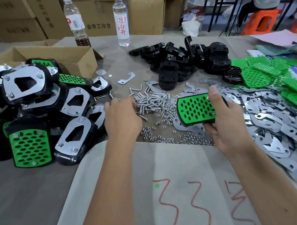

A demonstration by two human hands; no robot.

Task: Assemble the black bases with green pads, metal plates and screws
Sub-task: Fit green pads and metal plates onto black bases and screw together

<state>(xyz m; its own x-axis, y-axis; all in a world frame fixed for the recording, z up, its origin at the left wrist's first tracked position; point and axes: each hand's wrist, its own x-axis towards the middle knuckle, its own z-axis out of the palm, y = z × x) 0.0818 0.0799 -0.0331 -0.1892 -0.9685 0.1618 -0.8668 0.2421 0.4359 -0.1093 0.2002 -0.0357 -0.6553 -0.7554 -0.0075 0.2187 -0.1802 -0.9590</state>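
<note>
Right hand (226, 125) grips a black base with green pad (196, 108) up top. Left hand (122, 115) reaches into the screws (150, 100), fingers curled; can't tell if it's got one.

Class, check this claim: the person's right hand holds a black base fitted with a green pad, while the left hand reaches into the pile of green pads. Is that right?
Not quite. The head view shows the right hand holding the black base with the green pad, but the left hand reaches into the pile of screws, not green pads. The loose green pads lie far off on the right.
</note>
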